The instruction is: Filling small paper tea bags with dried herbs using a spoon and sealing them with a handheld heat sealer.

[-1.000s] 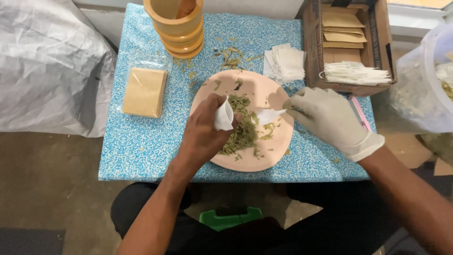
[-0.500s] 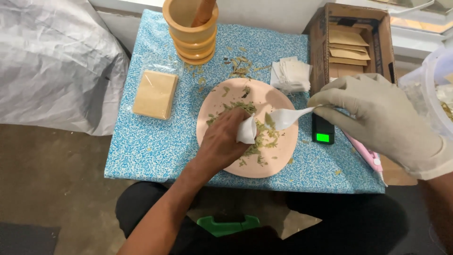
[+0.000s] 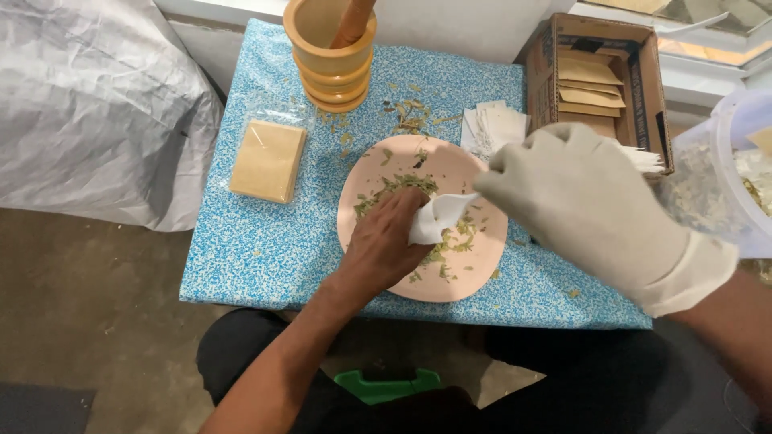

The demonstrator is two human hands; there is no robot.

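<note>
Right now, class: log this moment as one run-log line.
left hand: holds small white bag over pink plate | right hand: gloved, white spoon at bag mouth | dried leaves on plate

Our bare left hand sits near the middle of the frame, knuckles up, fingers curled and pinched closed at its upper right edge; its forearm runs down to the lower left. Our gloved right hand fills the right half, raised closer to the camera, fingers bunched and closed toward the left, its forearm leaving at the lower right corner.
</note>
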